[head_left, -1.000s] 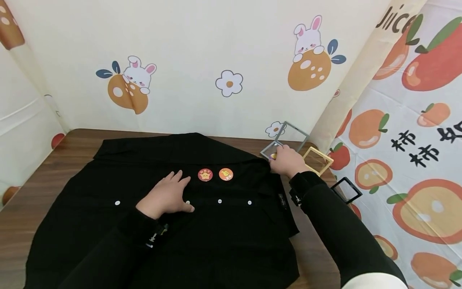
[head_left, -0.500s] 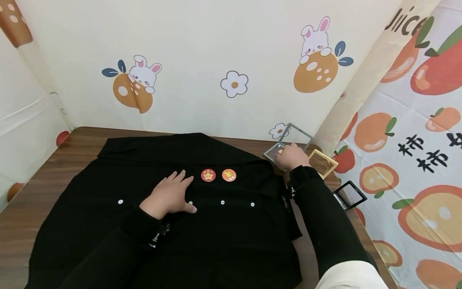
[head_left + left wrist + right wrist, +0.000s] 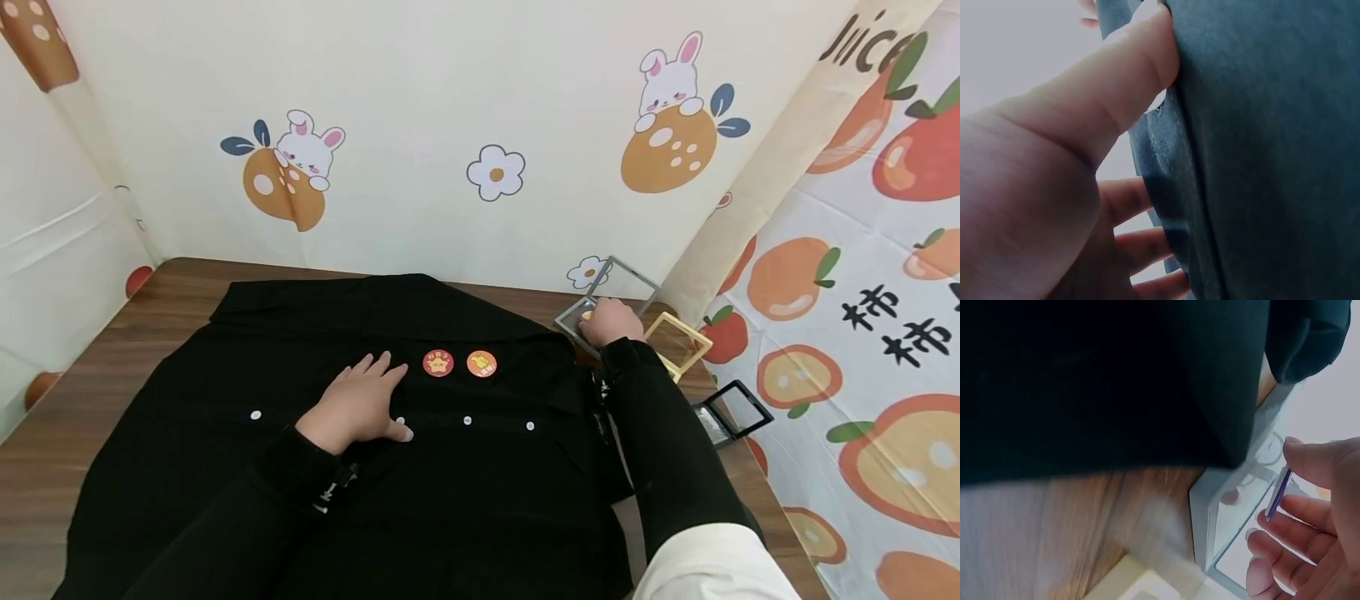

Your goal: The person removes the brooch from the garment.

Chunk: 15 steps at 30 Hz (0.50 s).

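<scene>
A black shirt (image 3: 450,500) with white buttons lies spread on the wooden table. Two round badges sit on it, one red (image 3: 438,362) and one orange (image 3: 482,363). My left hand (image 3: 358,404) rests on the shirt left of the badges, fingers spread, thumb beside a button (image 3: 1159,101). At the back right, my right hand (image 3: 611,322) is at a grey-framed clear box (image 3: 573,327) with its lid raised. In the right wrist view, its thumb and fingers pinch a thin badge (image 3: 1279,492) with a purple edge, seen nearly edge-on over the box.
A yellow-framed box (image 3: 678,342) and a black-framed box (image 3: 738,410), lids raised, stand along the table's right side near my right forearm. A printed curtain wall (image 3: 405,233) borders the back, with fruit-print cloth (image 3: 810,467) on the right.
My right hand has shifted slightly back over the grey box with the badge. The left hand stays on the shirt, and the whole head view has drifted a little.
</scene>
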{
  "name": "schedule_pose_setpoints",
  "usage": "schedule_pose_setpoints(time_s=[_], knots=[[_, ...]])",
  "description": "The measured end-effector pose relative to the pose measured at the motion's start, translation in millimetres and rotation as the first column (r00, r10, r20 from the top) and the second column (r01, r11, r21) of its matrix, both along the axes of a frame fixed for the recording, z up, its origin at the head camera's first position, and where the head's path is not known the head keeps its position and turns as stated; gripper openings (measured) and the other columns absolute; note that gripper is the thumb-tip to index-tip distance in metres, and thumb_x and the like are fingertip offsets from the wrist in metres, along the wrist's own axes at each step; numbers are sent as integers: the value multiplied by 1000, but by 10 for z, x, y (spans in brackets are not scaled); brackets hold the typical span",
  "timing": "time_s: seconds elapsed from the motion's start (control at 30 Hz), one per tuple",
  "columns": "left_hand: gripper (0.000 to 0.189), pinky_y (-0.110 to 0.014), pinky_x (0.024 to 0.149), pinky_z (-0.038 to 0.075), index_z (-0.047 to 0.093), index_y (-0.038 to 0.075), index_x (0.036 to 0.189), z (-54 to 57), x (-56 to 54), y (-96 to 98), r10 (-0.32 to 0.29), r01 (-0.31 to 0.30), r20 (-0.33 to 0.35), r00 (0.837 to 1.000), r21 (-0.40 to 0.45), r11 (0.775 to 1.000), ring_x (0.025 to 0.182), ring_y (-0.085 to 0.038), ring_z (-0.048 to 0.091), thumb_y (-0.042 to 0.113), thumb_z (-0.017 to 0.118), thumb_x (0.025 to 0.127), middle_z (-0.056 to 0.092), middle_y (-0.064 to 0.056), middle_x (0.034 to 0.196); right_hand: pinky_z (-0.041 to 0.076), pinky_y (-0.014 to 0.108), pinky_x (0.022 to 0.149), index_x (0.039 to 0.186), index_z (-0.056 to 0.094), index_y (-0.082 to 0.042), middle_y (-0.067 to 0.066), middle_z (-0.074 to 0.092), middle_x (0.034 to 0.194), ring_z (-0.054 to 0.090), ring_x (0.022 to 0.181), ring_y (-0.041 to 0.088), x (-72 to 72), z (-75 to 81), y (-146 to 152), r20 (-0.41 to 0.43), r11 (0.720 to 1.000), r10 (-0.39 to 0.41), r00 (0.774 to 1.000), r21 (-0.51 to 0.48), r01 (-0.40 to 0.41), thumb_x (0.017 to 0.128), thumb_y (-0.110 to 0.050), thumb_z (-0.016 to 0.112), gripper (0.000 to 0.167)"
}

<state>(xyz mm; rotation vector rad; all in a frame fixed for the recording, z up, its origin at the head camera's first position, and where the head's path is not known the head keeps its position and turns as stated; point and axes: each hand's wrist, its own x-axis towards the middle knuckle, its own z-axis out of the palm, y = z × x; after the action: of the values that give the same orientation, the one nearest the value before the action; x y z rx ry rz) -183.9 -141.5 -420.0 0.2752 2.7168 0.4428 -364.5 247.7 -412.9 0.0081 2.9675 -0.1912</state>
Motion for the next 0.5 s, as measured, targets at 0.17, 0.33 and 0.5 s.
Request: schedule_pose_setpoints(time_s=[0.17,0.33,0.5], knots=[[101,-63,120,16,37,8,160,4,14,3,4,-4,3,1000,-5,1000,153,-47,15,48,86,82,19,-25,167,52,55,78,112,65,8,30,61,111,62,95,46,18,-1,-59,24,1000,-6,1000,17,6,102,-30,59,40],[101,-63,121,15,37,8,160,-5,8,-4,7,-7,1,1000,-14,1000,153,-47,15,48,86,82,18,-24,168,50,58,85,119,63,10,33,57,120,60,104,49,52,-2,-82,49,1000,-9,999,11,9,103,-31,58,45],[101,-63,121,15,36,8,161,-22,-8,-3,3,-3,0,1000,-17,1000,153,-46,14,48,86,82,18,-24,168,48,60,89,127,59,12,35,49,127,54,110,50,4,-112,-20,50,1000,-17,999,4,17,104,-33,57,51]])
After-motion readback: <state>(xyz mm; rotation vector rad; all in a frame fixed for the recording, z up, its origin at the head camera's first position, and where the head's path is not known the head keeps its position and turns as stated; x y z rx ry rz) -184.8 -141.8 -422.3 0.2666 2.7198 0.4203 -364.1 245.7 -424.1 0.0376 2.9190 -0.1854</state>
